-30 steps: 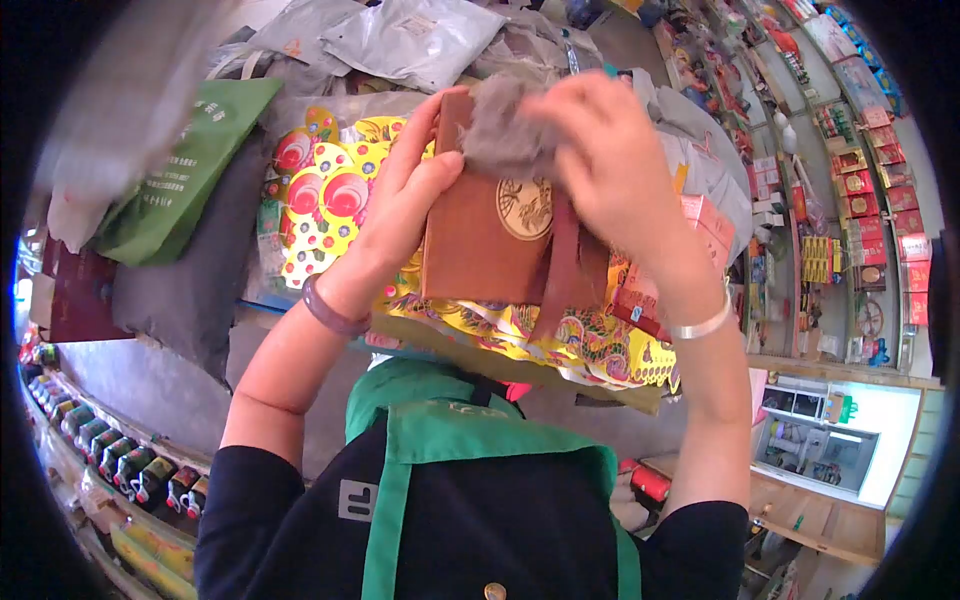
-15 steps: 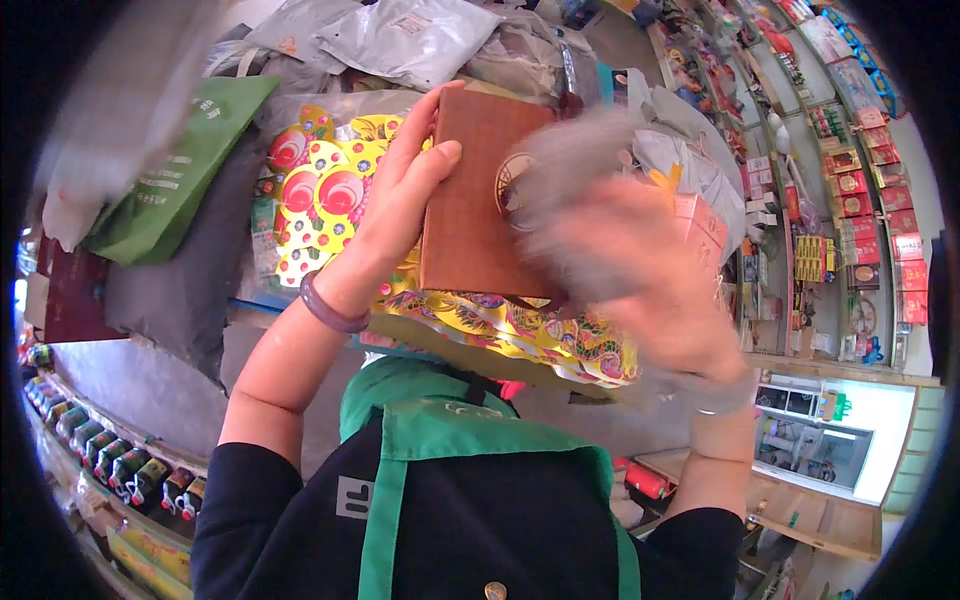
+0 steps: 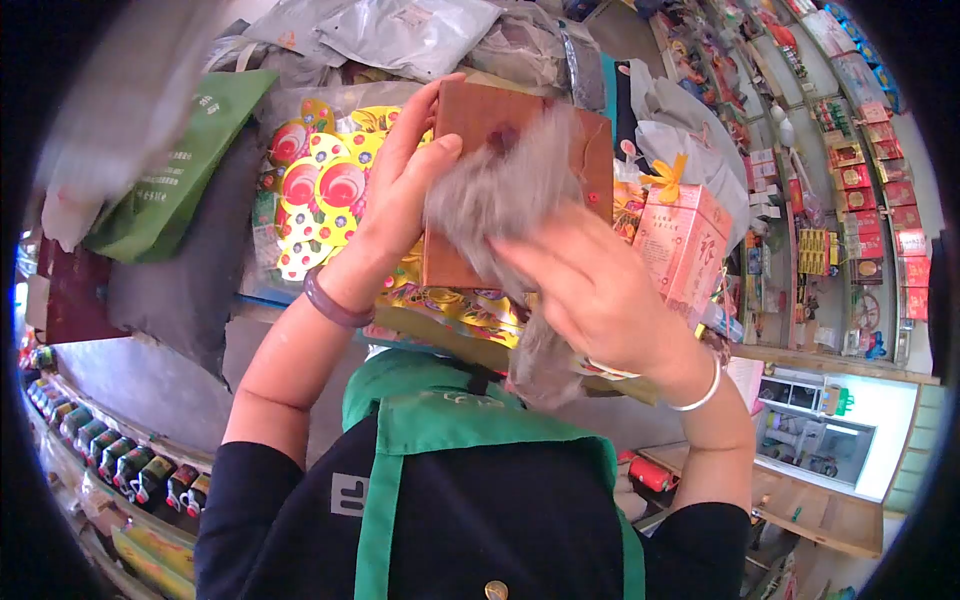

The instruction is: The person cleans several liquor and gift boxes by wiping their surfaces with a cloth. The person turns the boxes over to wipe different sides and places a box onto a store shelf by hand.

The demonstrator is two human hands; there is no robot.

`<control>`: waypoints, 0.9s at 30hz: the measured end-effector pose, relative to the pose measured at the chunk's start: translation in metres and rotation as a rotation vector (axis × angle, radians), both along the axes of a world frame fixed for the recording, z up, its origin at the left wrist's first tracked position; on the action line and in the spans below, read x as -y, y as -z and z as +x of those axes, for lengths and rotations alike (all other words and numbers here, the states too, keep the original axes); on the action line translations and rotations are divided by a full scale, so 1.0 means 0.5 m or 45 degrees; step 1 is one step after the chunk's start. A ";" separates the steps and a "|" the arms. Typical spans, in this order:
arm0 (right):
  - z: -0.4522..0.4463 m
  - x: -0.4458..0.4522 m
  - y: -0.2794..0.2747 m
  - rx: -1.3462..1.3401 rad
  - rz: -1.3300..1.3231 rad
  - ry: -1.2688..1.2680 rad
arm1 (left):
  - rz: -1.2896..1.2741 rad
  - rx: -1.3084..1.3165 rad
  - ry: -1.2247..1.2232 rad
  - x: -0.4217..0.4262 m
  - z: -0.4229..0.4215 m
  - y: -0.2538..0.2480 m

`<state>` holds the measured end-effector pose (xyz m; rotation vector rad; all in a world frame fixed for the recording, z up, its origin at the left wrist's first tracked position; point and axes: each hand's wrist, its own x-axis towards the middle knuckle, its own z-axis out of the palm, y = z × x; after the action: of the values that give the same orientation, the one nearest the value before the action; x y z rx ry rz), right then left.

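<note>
A brown wooden box [image 3: 590,150] lies in front of me over yellow printed sheets [image 3: 330,185]. My left hand [image 3: 405,190] grips the box along its left edge, thumb on the top face and fingers at the far left side. In my right hand [image 3: 590,290] is a grey-brown cloth [image 3: 500,200], blurred by motion, spread over the middle of the box. Part of the cloth hangs down past the box's near edge. The cloth hides the emblem area and much of the lid.
A pink gift box [image 3: 680,240] with a yellow bow stands right of the wooden box. Grey plastic bags [image 3: 410,35] lie behind. A green bag [image 3: 180,170] is at the left. Stocked shelves [image 3: 850,200] line the right side; bottles [image 3: 125,465] stand in a row lower left.
My right hand swept the cloth right and toward me, then back left over the box. The right part of the box and the pink gift box show more now. My left hand stayed on the edge.
</note>
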<state>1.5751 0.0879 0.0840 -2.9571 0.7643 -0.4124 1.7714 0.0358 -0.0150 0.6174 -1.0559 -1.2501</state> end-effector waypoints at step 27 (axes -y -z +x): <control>0.079 0.367 -0.011 -0.421 -0.030 0.759 | 0.003 0.048 0.020 -0.007 -0.005 -0.003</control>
<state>1.6145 -0.0954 0.0896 -2.7927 1.6926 0.0588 1.7689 0.0393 -0.0134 0.6380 -1.0927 -1.2576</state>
